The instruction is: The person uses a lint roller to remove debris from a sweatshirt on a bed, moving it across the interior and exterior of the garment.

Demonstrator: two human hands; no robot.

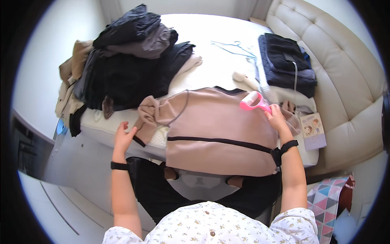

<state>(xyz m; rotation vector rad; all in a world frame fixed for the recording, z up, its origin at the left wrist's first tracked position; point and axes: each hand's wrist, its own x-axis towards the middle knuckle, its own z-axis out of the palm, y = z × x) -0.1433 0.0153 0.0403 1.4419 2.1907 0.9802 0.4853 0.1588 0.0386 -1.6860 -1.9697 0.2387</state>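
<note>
A pinkish-beige long-sleeved top with black trim lies spread over the near edge of the bed. My right hand is closed round the handle of a pink lint roller, its pale roll held over the top's upper right side. Beside the bunched left sleeve, my left hand has its fingers apart and holds nothing. I cannot tell whether its thumb touches the sleeve. Part of the right sleeve shows beyond my right hand.
A tall heap of dark clothes fills the bed's left side. Folded dark clothes lie by the padded headboard. Further in are a blue hanger and a whitish handheld device. A printed box sits at right, above a triangle-patterned bag.
</note>
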